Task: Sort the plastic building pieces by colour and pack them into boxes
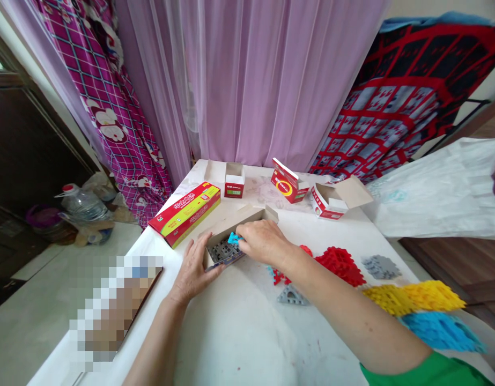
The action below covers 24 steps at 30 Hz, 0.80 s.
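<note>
An open cardboard box (251, 217) sits on the table before me, its lid flap raised at the back. Grey plastic building pieces (222, 251) lie inside it. My left hand (196, 264) holds the near left end of this box, with the thumb along the front side and the fingers at the end. Over the box's opening, my right hand (263, 238) pinches a light blue building piece (233, 238). Beside the right forearm are red pieces (339, 266) and a grey triangular piece (291, 295). The forearm partly hides some red and blue pieces.
A red and yellow long box (186, 213) lies at left. Small open boxes stand along the back: one (234, 185), another (288, 185), a third (330, 202). Grey (381, 266), yellow (432, 296) and blue piles (444, 329) lie right. A blurred-out object (120, 308) is front left.
</note>
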Each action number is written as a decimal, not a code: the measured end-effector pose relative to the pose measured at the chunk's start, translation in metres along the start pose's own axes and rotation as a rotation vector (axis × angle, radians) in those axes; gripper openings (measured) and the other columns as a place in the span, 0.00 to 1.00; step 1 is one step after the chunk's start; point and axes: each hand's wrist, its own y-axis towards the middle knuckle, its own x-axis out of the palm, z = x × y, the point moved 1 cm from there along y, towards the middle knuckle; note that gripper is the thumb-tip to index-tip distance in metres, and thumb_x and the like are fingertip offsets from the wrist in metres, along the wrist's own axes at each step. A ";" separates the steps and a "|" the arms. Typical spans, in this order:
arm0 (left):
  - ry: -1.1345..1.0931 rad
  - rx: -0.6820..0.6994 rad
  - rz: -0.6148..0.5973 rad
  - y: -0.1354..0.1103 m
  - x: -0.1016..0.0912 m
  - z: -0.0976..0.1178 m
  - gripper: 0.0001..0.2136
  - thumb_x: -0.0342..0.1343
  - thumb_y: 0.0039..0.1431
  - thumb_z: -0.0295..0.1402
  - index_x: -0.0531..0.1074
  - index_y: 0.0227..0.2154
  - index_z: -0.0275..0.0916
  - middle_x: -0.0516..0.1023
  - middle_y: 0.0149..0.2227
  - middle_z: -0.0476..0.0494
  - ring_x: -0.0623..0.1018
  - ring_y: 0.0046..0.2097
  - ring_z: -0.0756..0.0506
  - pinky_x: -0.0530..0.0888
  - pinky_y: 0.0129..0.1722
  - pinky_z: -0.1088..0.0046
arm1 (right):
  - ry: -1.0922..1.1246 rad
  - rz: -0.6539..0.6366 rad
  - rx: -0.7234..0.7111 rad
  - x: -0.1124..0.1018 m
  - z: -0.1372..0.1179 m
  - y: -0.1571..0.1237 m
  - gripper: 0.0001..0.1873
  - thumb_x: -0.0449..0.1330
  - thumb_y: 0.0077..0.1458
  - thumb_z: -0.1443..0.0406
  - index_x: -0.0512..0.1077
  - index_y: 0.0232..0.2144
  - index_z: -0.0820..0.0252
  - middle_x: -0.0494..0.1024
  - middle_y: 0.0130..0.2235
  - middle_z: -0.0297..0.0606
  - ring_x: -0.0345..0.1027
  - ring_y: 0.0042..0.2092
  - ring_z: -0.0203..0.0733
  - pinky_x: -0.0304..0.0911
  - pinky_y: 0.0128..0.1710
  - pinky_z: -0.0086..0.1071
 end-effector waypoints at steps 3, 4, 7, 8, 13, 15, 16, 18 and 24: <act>-0.012 -0.007 0.003 0.000 0.000 0.001 0.38 0.59 0.55 0.46 0.48 0.64 0.44 0.65 0.63 0.33 0.66 0.63 0.35 0.55 0.64 0.46 | 0.060 0.000 -0.032 0.003 -0.002 0.003 0.14 0.52 0.58 0.61 0.77 0.40 0.54 0.82 0.41 0.40 0.74 0.43 0.45 0.61 0.41 0.32; -0.017 -0.009 0.003 0.000 0.000 0.001 0.38 0.59 0.55 0.45 0.49 0.64 0.44 0.65 0.62 0.33 0.66 0.63 0.35 0.55 0.64 0.46 | 0.070 0.004 -0.033 0.004 -0.003 0.005 0.14 0.52 0.58 0.61 0.77 0.39 0.54 0.82 0.40 0.40 0.74 0.43 0.45 0.61 0.40 0.32; -0.035 -0.013 0.005 0.000 -0.001 0.003 0.37 0.59 0.54 0.43 0.50 0.63 0.44 0.66 0.62 0.34 0.67 0.63 0.35 0.55 0.64 0.45 | 0.078 0.022 0.025 0.006 0.004 0.009 0.15 0.53 0.56 0.61 0.78 0.39 0.54 0.82 0.38 0.40 0.74 0.41 0.44 0.60 0.37 0.31; -0.043 -0.013 0.008 0.000 -0.002 0.003 0.36 0.60 0.54 0.43 0.51 0.63 0.44 0.66 0.62 0.34 0.67 0.62 0.35 0.55 0.64 0.45 | 0.081 0.025 0.047 0.005 0.009 0.010 0.15 0.53 0.55 0.61 0.78 0.39 0.54 0.82 0.38 0.40 0.74 0.40 0.44 0.59 0.36 0.31; -0.101 -0.012 0.031 0.002 -0.004 0.006 0.34 0.60 0.54 0.40 0.54 0.62 0.44 0.68 0.60 0.36 0.68 0.61 0.37 0.62 0.62 0.50 | 0.174 0.003 0.063 -0.001 0.024 0.007 0.14 0.55 0.53 0.63 0.79 0.38 0.52 0.82 0.36 0.36 0.73 0.38 0.41 0.57 0.34 0.29; -0.113 -0.012 0.039 0.002 -0.005 0.006 0.34 0.60 0.53 0.39 0.54 0.62 0.44 0.68 0.60 0.36 0.69 0.61 0.37 0.63 0.61 0.51 | 0.260 0.002 0.027 0.000 0.019 0.006 0.14 0.55 0.52 0.63 0.79 0.39 0.52 0.82 0.35 0.34 0.73 0.37 0.39 0.57 0.33 0.28; -0.115 -0.013 0.041 0.002 -0.005 0.006 0.34 0.61 0.53 0.39 0.55 0.62 0.44 0.68 0.60 0.36 0.69 0.61 0.37 0.64 0.61 0.51 | 0.292 0.000 0.004 0.002 0.014 0.007 0.14 0.56 0.52 0.63 0.79 0.39 0.52 0.82 0.35 0.33 0.73 0.37 0.39 0.57 0.33 0.28; -0.121 -0.014 0.043 0.002 -0.004 0.006 0.35 0.62 0.52 0.40 0.55 0.62 0.44 0.68 0.60 0.36 0.69 0.60 0.37 0.64 0.60 0.52 | 0.313 -0.009 -0.035 0.006 0.003 0.009 0.14 0.56 0.51 0.63 0.79 0.38 0.52 0.82 0.34 0.34 0.73 0.37 0.39 0.57 0.33 0.28; -0.147 -0.001 0.041 0.001 -0.003 0.005 0.36 0.63 0.52 0.40 0.54 0.62 0.44 0.68 0.60 0.36 0.68 0.61 0.36 0.65 0.60 0.51 | 0.234 -0.052 -0.074 0.009 -0.018 0.016 0.12 0.56 0.50 0.62 0.79 0.34 0.52 0.82 0.34 0.35 0.74 0.37 0.42 0.59 0.34 0.29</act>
